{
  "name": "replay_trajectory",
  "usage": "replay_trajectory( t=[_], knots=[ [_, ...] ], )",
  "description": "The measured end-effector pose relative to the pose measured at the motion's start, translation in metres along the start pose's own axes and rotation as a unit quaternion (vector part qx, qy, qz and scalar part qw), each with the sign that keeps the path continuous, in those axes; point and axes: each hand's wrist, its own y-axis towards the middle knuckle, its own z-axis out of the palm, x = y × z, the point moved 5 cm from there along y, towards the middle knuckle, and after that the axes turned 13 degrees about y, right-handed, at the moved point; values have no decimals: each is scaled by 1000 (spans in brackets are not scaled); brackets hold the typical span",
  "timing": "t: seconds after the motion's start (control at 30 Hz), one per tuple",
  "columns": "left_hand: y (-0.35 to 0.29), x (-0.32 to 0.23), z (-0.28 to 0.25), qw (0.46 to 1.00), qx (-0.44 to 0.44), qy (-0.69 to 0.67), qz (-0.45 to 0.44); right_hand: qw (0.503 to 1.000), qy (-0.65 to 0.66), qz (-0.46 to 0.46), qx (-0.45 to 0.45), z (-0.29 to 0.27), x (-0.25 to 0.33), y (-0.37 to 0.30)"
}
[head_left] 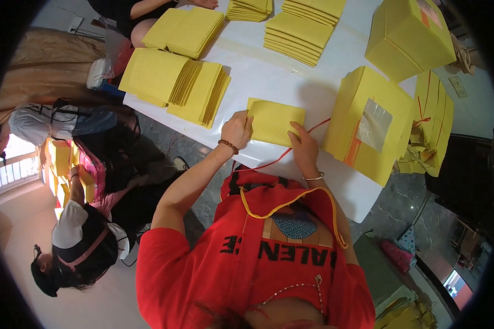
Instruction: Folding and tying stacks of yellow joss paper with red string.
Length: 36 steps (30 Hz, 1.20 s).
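Observation:
A rectangular piece of yellow paper [275,119], seemingly folded, lies near the front edge of the white table. My left hand [238,131] grips its left edge, fingers closed, with a brown bead bracelet on the wrist. At the lower right corner, my right hand [304,148] pinches the paper between thumb and fingers; a light bangle circles that wrist. A red string [277,160] runs along the tabletop beneath the right hand toward a thick yellow paper block [347,112], which bears a silvery patch and an orange stripe.
Fanned yellow paper stacks [206,96] lie at the left, with more stacks [299,38] at the back. Another large block [406,46] stands far right, and a red-tied bundle [433,120] sits beyond. One person's hand [206,3] shows at the top; other people [88,236] are at left.

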Motion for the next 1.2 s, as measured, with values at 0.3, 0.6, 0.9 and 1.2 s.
replay_trajectory(
  t=[0.3,0.6,0.9,1.2],
  knots=[
    [5,1,2,1000,1,11,-16,998,-57,-33,5,5,0,11],
    [6,-1,-2,997,0,30,-69,998,-51,-20,4,5,1,14],
    [3,3,-6,993,-17,20,-112,999,-49,0,0,5,1,12],
    [-12,-58,-5,966,-103,112,210,999,-38,7,-7,4,10,10]
  ],
)
